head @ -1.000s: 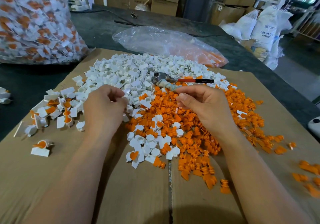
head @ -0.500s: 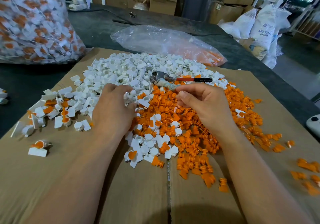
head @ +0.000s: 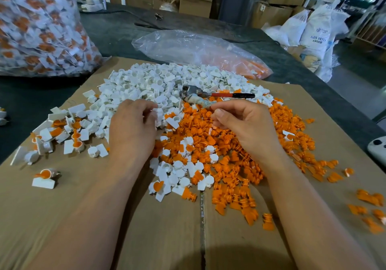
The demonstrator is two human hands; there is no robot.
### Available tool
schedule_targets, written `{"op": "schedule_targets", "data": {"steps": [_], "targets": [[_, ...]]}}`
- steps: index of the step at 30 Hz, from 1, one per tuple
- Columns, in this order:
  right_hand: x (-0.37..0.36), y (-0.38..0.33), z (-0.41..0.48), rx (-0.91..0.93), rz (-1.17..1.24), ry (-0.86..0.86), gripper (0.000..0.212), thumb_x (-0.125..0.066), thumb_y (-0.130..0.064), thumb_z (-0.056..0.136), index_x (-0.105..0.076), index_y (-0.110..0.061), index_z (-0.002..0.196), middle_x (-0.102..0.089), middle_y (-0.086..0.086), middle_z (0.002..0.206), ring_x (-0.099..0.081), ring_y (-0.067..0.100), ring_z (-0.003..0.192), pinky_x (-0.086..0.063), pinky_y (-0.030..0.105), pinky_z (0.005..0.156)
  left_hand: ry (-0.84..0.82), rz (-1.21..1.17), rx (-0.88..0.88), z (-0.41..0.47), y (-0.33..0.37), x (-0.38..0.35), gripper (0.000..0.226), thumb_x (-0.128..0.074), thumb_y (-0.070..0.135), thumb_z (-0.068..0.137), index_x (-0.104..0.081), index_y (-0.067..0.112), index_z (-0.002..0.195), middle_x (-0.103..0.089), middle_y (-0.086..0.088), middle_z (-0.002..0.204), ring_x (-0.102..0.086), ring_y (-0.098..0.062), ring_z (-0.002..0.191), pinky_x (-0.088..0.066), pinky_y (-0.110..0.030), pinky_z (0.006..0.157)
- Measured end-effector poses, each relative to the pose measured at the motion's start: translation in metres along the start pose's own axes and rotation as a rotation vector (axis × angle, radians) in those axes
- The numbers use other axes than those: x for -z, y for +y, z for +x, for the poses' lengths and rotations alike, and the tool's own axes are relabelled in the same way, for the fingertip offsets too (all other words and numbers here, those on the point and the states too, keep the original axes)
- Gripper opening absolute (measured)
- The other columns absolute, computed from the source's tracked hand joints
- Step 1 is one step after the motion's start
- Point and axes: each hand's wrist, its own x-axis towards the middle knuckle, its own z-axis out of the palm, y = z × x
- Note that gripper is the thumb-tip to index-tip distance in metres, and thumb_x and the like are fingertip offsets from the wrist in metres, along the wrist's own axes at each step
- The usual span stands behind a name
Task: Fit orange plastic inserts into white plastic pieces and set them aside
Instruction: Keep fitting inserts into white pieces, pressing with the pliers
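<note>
Left hand (head: 133, 132) grips a blurred white piece (head: 159, 117) above where the heap of white pieces (head: 146, 81) meets the orange inserts (head: 240, 165) on the cardboard (head: 62, 217) over the bench (head: 292, 67); right hand (head: 246, 123) curled, thumb against forefinger, whether it holds anything cannot be told

One cardboard sheet (head: 83, 207) carries two heaps, white plastic pieces (head: 146, 81) and orange plastic inserts (head: 229, 165), each far too many to count. Several fitted pieces (head: 77, 144) lie loose at the left. One pair of pliers (head: 208, 94) is there, along with two clear plastic bags, one full (head: 37, 29) and one nearly flat (head: 188, 48). There are two hands, a left hand (head: 133, 132) and a right hand (head: 248, 127).
</note>
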Motion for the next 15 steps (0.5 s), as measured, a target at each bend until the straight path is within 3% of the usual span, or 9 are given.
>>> {"op": "schedule_targets", "data": {"steps": [4,9,11,15], "targets": [[0.001,0.001,0.001,-0.029,-0.029,-0.003,0.023,-0.061,-0.01,0.086,-0.064,-0.033,0.085,-0.068,-0.007,0.079,-0.066,0.01,0.074,-0.055,0.024,0.074,-0.085,-0.325,0.031,-0.008,0.011,0.003,0.023,-0.054,0.015,0.092,-0.054,0.03,0.074,-0.06,0.004,0.076,-0.058,-0.018,0.074,-0.047,-0.031,0.066],[0.005,0.007,0.003,-0.097,-0.161,0.014,0.017,-0.062,-0.015,0.086,-0.064,-0.032,0.083,-0.067,-0.009,0.077,-0.064,0.003,0.069,-0.051,0.015,0.067,-0.227,-0.5,0.134,-0.017,0.018,0.003,0.024,-0.059,0.005,0.087,-0.057,0.024,0.072,-0.065,-0.002,0.067,-0.066,-0.015,0.063,-0.056,-0.036,0.069],[0.007,0.009,0.004,-0.12,-0.228,0.005,0.013,-0.062,-0.017,0.086,-0.064,-0.03,0.084,-0.067,-0.009,0.077,-0.063,0.002,0.068,-0.049,0.013,0.063,-0.268,-0.529,0.138,-0.018,0.019,0.002,0.025,-0.062,0.0,0.084,-0.058,0.021,0.073,-0.065,-0.009,0.07,-0.067,-0.019,0.064,-0.057,-0.032,0.064],[0.012,0.011,0.004,-0.153,-0.314,-0.024,0.008,-0.066,-0.018,0.083,-0.068,-0.021,0.09,-0.063,-0.009,0.077,-0.059,0.004,0.071,-0.047,0.017,0.066,-0.331,-0.662,0.152,-0.019,0.021,0.005,0.032,-0.06,-0.007,0.083,-0.062,0.024,0.087,-0.055,-0.013,0.068,-0.064,-0.008,0.052,-0.052,-0.017,0.053]]}}
